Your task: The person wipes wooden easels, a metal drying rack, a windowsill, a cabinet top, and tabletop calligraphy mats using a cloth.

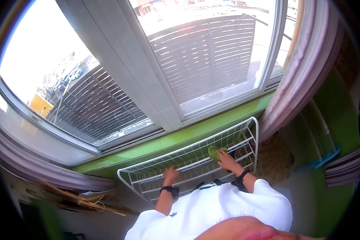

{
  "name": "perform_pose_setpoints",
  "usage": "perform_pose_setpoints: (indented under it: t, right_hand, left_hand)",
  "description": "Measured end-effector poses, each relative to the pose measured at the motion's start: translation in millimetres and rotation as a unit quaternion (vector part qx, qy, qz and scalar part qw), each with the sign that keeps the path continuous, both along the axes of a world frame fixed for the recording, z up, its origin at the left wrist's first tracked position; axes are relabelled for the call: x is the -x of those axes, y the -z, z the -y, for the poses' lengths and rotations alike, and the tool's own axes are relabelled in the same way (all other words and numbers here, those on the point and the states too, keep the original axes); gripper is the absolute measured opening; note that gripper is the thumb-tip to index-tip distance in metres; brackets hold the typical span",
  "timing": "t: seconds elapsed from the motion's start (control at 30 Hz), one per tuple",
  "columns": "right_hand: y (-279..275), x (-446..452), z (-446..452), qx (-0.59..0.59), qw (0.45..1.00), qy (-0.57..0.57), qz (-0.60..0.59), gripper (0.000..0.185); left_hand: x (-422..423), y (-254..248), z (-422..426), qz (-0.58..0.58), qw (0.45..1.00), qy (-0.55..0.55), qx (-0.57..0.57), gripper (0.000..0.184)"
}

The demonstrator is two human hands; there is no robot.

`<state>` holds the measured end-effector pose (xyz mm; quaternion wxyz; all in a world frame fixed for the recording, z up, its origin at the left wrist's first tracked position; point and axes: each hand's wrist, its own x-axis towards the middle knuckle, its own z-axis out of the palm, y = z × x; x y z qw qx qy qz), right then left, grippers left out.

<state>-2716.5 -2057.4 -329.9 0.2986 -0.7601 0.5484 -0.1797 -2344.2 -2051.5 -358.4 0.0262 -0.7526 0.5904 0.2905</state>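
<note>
Window (206,60) fills upper frame; curtain (290,76) hangs at upper right, just beside rack's end. White wire rack (256,138), centre, runs under sill. Left hand (171,174) at rack, left of centre; grip cannot be told. Right hand (227,160), right of centre, gripping bunched green cloth (214,153) at rack. Risks: wires could snag cloth; hard push could tip rack. Open room above basket; sill edge limits reach beyond.

Daylight streams through the window (148,68), bleaching the sky (34,38) beyond it white and veiling its right pane (212,60) in glare. Beneath the window, a wire rack (188,145) catches soft light; wooden strips (94,205) to its lower left sit dim, blurred. Lens distortion bows the flanking curtains (294,76); black vignetting rings the frame.
</note>
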Motion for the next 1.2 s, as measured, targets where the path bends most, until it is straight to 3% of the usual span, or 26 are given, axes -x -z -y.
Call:
perform_pose_setpoints:
  t: [0.17,0.23,0.33,0.47,0.67,0.77,0.83,0.9,1.0,1.07,1.13,1.2]
  right_hand:
    - [3.5,81.0,11.2,-0.025,0.995,0.089,-0.026,0.072]
    - [10.2,92.1,18.7,0.045,0.991,0.122,-0.043,0.067]
    - [-0.3,75.4,28.6,-0.027,0.984,0.127,-0.119,0.062]
    - [-4.7,46.4,33.2,0.010,0.989,0.040,-0.144,0.059]
    - [-25.3,40.0,18.8,-0.066,0.987,-0.044,-0.139,0.068]
    - [-14.5,76.0,23.4,-0.028,0.983,0.087,-0.161,0.060]
    - [-15.7,96.2,27.8,0.013,0.977,0.091,-0.190,0.060]
    - [-19.9,94.1,34.3,-0.022,0.964,0.153,-0.214,0.062]
    - [-21.6,60.8,40.7,-0.039,0.966,0.114,-0.227,0.053]
    - [-21.5,23.1,41.5,-0.055,0.971,0.053,-0.226,0.037]
    - [-9.5,-17.8,40.8,-0.021,0.978,-0.026,-0.208,0.037]
    - [-3.6,-59.5,39.2,-0.007,0.975,-0.124,-0.186,0.048]
  left_hand:
    - [-0.4,11.8,-2.4,0.029,0.999,-0.021,0.004,0.049]
    - [-0.8,12.9,-3.2,0.042,0.999,-0.019,0.010,0.048]
    - [-1.4,12.4,-0.9,0.061,0.998,-0.007,-0.016,0.050]
    - [7.9,2.7,-7.1,0.149,0.987,0.058,-0.012,0.058]
    - [0.0,8.4,3.2,0.091,0.990,0.085,-0.063,0.059]
    - [1.9,2.6,-1.4,0.079,0.991,0.108,-0.010,0.055]
    - [8.2,-2.3,-2.2,0.063,0.994,0.088,-0.003,0.050]
    - [3.8,3.5,-5.9,0.057,0.994,0.095,0.021,0.048]
    - [1.9,10.4,-10.5,0.053,0.993,0.080,0.067,0.052]
    - [-1.7,5.9,-11.0,0.045,0.995,0.075,0.048,0.060]
    - [-4.1,2.2,-13.1,0.026,0.992,0.092,0.078,0.075]
    - [-5.2,-14.9,-15.2,-0.012,0.993,0.088,0.078,0.083]
